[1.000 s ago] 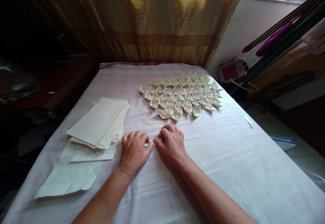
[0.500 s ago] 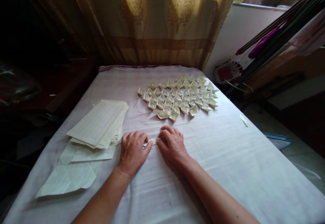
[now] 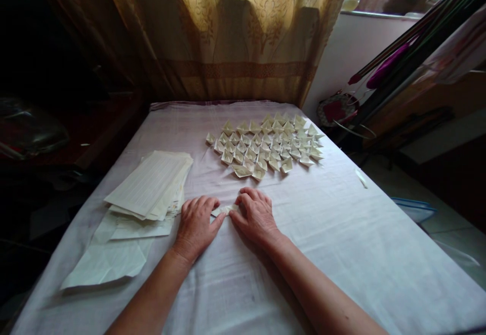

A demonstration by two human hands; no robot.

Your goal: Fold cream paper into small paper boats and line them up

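Note:
My left hand (image 3: 195, 222) and my right hand (image 3: 255, 215) lie close together on the white cloth of the table (image 3: 341, 244), fingers curled down. Between them they press a small folded piece of cream paper (image 3: 225, 210), mostly hidden under the fingertips. Beyond the hands lies a cluster of several small folded paper boats (image 3: 266, 145) set out in rows. To the left of my left hand rests a stack of lined paper sheets (image 3: 152, 185).
A larger loose sheet (image 3: 108, 261) lies at the near left table edge. A patterned yellow curtain (image 3: 235, 31) hangs behind the table. Dark furniture stands on the left; poles and a rack (image 3: 398, 56) lean on the right. A small paper scrap (image 3: 361, 178) lies near the right edge.
The hands have barely moved, only shifting their fingers on the small paper. The camera view has tilted a little.

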